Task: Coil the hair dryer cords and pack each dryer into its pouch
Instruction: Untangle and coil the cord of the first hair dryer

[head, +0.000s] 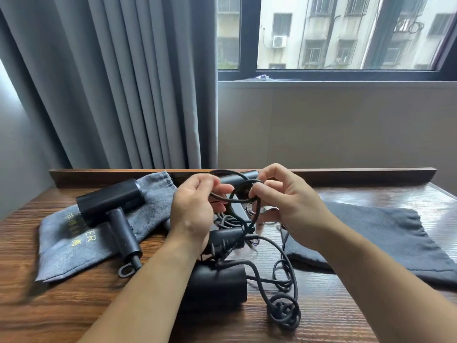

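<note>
A black hair dryer (111,204) lies on a grey pouch (64,246) with yellow print at the left of the wooden table. A second black dryer (217,284) lies near the front centre, under my forearms. A third black dryer part (237,179) shows behind my hands. My left hand (195,209) and my right hand (284,196) both pinch a loop of black cord (237,199) above the table. The rest of the cord (284,310) trails down in tangled curls at the front. A black plug (222,241) hangs below my left hand. A dark pouch (385,238) lies flat on the right.
The wooden table (74,305) has a raised back rail (358,173). Grey curtains (111,82) hang behind on the left, and a window (333,38) sits above a beige wall on the right.
</note>
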`<state>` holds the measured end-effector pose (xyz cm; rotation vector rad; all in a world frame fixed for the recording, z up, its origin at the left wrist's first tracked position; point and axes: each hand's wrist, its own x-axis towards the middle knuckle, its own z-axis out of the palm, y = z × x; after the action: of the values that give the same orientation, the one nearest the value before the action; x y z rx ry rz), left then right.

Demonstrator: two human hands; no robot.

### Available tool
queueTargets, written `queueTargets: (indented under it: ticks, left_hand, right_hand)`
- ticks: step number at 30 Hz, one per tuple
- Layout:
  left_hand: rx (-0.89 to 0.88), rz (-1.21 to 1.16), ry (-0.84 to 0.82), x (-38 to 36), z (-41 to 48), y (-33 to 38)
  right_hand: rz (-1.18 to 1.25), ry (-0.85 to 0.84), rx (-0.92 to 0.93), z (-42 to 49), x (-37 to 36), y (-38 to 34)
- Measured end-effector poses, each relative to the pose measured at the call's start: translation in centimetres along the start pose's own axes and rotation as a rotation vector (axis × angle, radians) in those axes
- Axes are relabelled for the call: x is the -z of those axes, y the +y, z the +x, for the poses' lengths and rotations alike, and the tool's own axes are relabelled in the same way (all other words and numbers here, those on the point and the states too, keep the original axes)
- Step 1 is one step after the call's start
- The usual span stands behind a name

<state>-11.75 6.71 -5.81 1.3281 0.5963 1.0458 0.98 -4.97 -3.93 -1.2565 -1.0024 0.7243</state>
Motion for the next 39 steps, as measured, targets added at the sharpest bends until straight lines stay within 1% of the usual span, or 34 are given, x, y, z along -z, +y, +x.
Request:
queueTargets:
  ticks: [2,4,6,8,9,12,14,17,20,23,25,28,29,30,31,33,34,36,38,39]
  left_hand:
    - [0.021,0.002,0.038,0.0,0.3,-0.1]
    - [-0.055,0.164,0.014,0.1,0.5,-0.7]
    - [-0.186,0.371,-0.094,0.3,0.3,-1.1]
    - [-0.298,0.436,-0.193,0.2,-0.3,-1.0]
    - [-0.347,0.443,-0.206,0.2,-0.2,-1.1]
    - [-0.44,0.512,-0.17,0.2,0.5,-1.4]
    - [-0.466,0.535,-0.104,0.1,0.7,-1.2]
    - [-0.428,0.535,0.055,-0.1,1.4,-0.8]
    - [-0.244,0.392,0.239,0.6,3.6,-0.6]
    - [-0.195,0.415,0.297,0.6,4.1,-0.1]
    - [-0.175,0.453,0.296,0.2,4.2,0.0]
    - [-0.111,0.574,0.17,0.3,4.8,-0.6]
    - [-0.129,0.678,0.103,0.4,4.9,-0.7]
    - [-0.188,0.816,0.011,0.5,4.8,-0.5]
    - [-0.284,0.946,-0.096,0.5,4.6,-0.4]
    - [-0.523,1.088,-0.296,-0.3,4.3,0.3]
    - [-0.585,1.11,-0.385,-0.8,4.4,0.7]
    - [-0.589,1.114,-0.533,-1.3,5.1,0.6]
    - [-0.583,1.039,-0.591,-1.3,5.7,-0.1]
    - [-0.581,1.0,-0.576,-1.3,5.9,-0.3]
  right_hand:
    - [0.041,-0.01,-0.025,0.1,0.0,0.7]
    - [0.025,0.017,-0.029,0.3,0.0,0.9]
    - [-0.009,0.024,-0.032,0.4,0.1,0.6]
    - [-0.043,-0.013,-0.041,0.7,0.3,-0.1]
    - [-0.061,-0.034,-0.04,0.9,0.4,-0.5]
    - [-0.084,-0.054,-0.013,1.6,0.6,-1.2]
    - [-0.047,-0.064,-0.045,2.1,0.6,-1.5]
    - [0.009,-0.112,-0.114,2.2,0.4,-1.6]
    - [0.087,-0.137,-0.102,2.1,0.7,-1.4]
    - [0.172,-0.176,-0.148,2.0,1.1,-1.1]
    - [0.192,-0.157,-0.194,2.3,1.4,-0.8]
    - [0.11,-0.096,-0.206,2.8,2.2,-0.4]
    - [0.063,-0.098,-0.194,3.0,2.4,-0.3]
    - [0.024,-0.113,-0.183,3.2,2.7,-0.2]
    - [-0.001,-0.134,-0.176,3.4,2.9,0.0]
    - [-0.014,-0.157,-0.176,3.8,3.4,0.1]
    - [-0.004,-0.148,-0.177,4.1,3.8,0.1]
    - [0.034,-0.117,-0.182,4.3,4.1,0.1]
    - [0.059,-0.088,-0.182,4.4,4.5,0.3]
    - [0.075,-0.085,-0.183,4.4,4.6,0.4]
